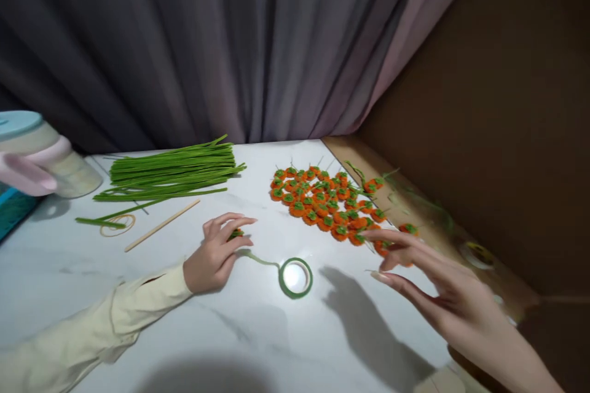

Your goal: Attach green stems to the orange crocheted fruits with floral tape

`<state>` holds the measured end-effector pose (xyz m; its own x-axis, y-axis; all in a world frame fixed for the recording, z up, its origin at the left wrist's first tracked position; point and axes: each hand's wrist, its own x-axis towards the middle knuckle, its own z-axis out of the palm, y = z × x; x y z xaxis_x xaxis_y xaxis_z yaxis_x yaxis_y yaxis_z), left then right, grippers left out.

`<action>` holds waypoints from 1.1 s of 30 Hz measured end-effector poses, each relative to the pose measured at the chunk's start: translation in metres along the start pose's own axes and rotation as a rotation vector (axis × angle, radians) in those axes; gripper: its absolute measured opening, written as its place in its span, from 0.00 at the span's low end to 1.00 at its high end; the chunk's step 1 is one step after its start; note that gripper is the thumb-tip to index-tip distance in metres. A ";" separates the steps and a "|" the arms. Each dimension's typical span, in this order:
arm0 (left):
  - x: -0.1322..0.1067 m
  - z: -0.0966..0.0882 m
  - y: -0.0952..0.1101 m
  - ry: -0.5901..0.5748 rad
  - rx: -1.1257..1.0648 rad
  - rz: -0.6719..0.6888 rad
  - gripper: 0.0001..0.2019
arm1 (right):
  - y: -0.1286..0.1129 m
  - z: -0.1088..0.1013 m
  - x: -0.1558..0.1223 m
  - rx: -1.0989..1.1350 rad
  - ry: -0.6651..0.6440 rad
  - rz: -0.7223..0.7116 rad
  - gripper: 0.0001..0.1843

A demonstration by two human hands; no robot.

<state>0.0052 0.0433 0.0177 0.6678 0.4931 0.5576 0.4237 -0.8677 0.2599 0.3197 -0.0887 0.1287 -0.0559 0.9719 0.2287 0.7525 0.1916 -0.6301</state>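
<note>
My left hand rests at the middle of the table with its fingers curled round a small orange-and-green fuzzy persimmon-like piece, mostly hidden by the fingers. From beside its thumb, a loose green strip runs to a roll of green tape lying flat. My right hand hovers at the right, its thumb and fingertips apart. Its index fingertip overlaps the near edge of a cluster of similar orange pieces with green tops and thin wire stems. Whether it touches them I cannot tell.
Green chenille stems lie in a bundle at the back left. Closer in are a wooden stick and rubber bands. A lidded cup with a pink handle stands far left. Another tape roll sits beyond the table's right edge.
</note>
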 end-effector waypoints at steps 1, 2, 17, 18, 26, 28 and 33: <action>0.000 0.001 0.000 0.003 0.006 -0.002 0.15 | 0.013 -0.010 -0.015 -0.049 0.047 0.049 0.13; 0.000 0.001 0.000 0.004 0.014 -0.007 0.15 | 0.029 -0.020 -0.030 -0.093 0.085 0.115 0.15; 0.000 0.006 -0.001 -0.013 0.085 0.018 0.11 | 0.168 -0.079 -0.125 0.225 0.348 0.762 0.17; 0.000 0.006 0.001 -0.006 0.079 -0.009 0.11 | 0.171 -0.082 -0.123 0.227 0.338 0.772 0.13; 0.001 0.004 0.004 0.003 0.080 -0.087 0.11 | 0.191 -0.079 -0.117 0.244 0.368 0.883 0.04; 0.001 0.004 0.005 0.027 0.070 -0.106 0.12 | 0.194 -0.076 -0.118 0.244 0.415 0.895 0.05; 0.005 0.003 0.008 0.015 0.144 -0.042 0.13 | 0.199 -0.068 -0.122 0.313 0.550 0.892 0.06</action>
<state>0.0142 0.0387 0.0201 0.6387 0.5269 0.5607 0.5351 -0.8279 0.1683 0.5209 -0.1788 0.0260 0.7859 0.5992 -0.1527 0.1724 -0.4495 -0.8765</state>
